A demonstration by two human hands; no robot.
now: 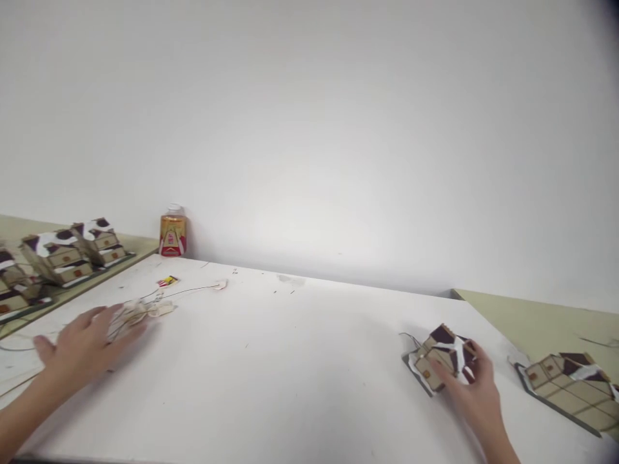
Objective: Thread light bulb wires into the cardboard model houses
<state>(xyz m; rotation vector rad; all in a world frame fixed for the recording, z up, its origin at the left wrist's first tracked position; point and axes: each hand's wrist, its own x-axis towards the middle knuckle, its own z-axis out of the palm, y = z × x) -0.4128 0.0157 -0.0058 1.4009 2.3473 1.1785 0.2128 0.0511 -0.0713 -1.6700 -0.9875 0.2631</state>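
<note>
i can't read that bottle label point(173, 237) remotely; white table point(271, 374), pale wall point(338, 129), right hand point(478, 393) clamped on model house point(439, 353), left hand point(87, 348) spread

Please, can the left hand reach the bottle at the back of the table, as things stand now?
Probably yes, with a longer stretch: the left hand is spread over pale wired pieces, and towards the upright bottle only low things, like the yellow-and-red scrap, seem to lie in between.

A beige, brown-and-white-roofed model house point(435, 353) is held well right of bunched, pale wired pieces point(158, 309).
</note>
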